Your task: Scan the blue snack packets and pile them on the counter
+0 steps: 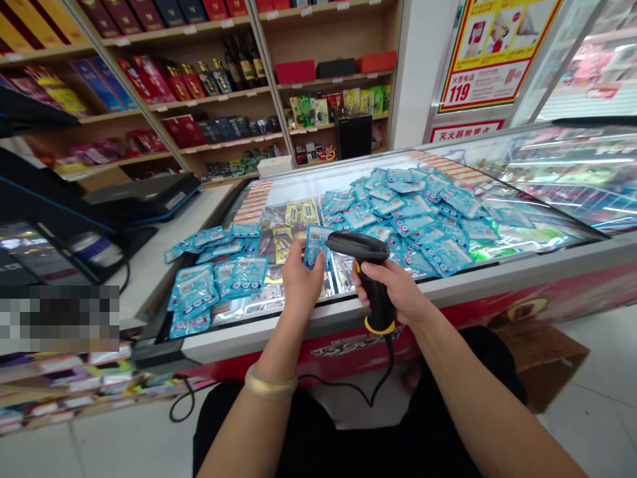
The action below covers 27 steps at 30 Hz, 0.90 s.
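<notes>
Between the thumb and fingers of my left hand is a small blue packet, held up above the glass top of a freezer. My right hand is wrapped round the handle of a black and yellow barcode scanner. The scanner's head points left, close beside the packet. A large heap of similar blue packets spreads over the glass to the right. A smaller group of blue packets lies on the left end of the freezer top.
The chest freezer runs across in front of me, with a scanner cable hanging below. To the left stands a counter with dark equipment. Stocked shelves are behind; a cardboard box sits on the floor at right.
</notes>
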Each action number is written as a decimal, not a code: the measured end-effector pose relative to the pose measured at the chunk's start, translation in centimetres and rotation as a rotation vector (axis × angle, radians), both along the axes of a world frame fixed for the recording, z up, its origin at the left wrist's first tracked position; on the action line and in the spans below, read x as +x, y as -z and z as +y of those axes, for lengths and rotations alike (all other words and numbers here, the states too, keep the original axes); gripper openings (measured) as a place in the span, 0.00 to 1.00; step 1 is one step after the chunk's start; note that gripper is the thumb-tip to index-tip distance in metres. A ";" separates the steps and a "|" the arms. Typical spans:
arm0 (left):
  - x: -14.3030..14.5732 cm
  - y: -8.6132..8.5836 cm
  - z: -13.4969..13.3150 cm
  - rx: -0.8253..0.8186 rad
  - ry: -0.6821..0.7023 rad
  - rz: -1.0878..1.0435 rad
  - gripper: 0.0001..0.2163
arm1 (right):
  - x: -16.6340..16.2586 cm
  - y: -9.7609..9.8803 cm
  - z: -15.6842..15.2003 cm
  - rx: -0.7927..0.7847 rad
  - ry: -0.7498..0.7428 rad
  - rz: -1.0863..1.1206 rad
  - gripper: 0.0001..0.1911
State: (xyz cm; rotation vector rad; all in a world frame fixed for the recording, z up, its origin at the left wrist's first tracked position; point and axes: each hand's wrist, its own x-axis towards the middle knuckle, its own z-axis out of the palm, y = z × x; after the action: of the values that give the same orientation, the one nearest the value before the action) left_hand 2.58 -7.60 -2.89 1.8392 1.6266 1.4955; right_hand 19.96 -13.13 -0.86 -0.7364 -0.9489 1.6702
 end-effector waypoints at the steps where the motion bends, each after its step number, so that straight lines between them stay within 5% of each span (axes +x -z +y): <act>1: 0.0 -0.1 -0.1 0.000 -0.003 0.000 0.10 | 0.0 0.0 0.0 0.000 -0.005 -0.005 0.18; 12: -0.2 -0.1 -1.1 0.051 -0.052 -0.033 0.13 | -0.4 -0.1 -0.5 -0.007 0.022 -0.005 0.18; 16: -3.8 -0.9 -1.9 0.075 -0.230 0.005 0.19 | -2.2 -0.3 -0.3 -0.012 -0.025 0.015 0.18; 22: -11.5 -3.0 -2.8 -0.129 -0.573 0.171 0.24 | -6.4 -0.4 0.2 -0.042 -0.128 0.058 0.18; 27: -14.3 -1.6 -3.5 -0.186 -0.665 0.416 0.21 | -8.2 0.0 0.3 -0.041 -0.165 0.046 0.17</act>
State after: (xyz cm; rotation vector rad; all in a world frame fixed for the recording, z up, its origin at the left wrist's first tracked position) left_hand -11.68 -11.09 -1.32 1.6603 2.6698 1.1362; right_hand 11.77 -12.88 -0.90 -0.6580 -0.9670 1.8478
